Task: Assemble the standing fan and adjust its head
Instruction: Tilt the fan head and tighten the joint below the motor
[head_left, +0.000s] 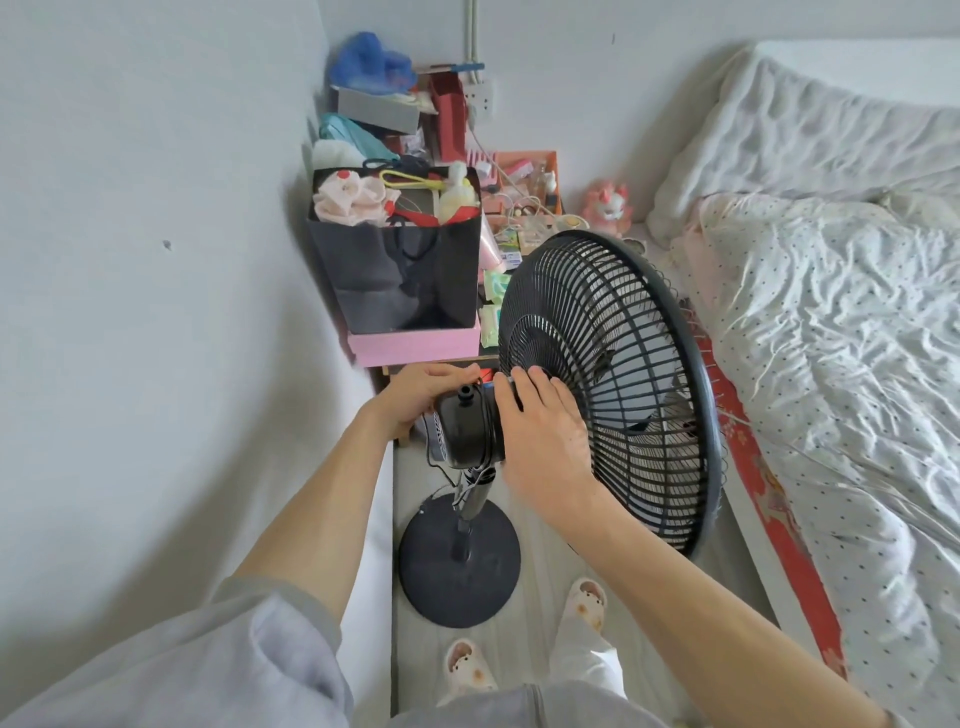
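Note:
A black standing fan stands on the floor between wall and bed. Its round base (460, 561) is near my feet, with a short pole (475, 499) rising to the black motor housing (467, 431). The round grille cage (623, 374) faces right toward the bed, with pale blades inside. My left hand (421, 387) wraps the far side of the motor housing by its top knob. Fingers curled, my right hand (545, 426) lies on the rear grille where it meets the housing.
A cluttered bedside table with a black paper bag (400, 270) on a pink box (415, 345) stands just behind the fan. The bed with a white quilt (831, 338) runs along the right. A white wall closes the left. My slippered feet (467, 670) stand on the narrow floor strip.

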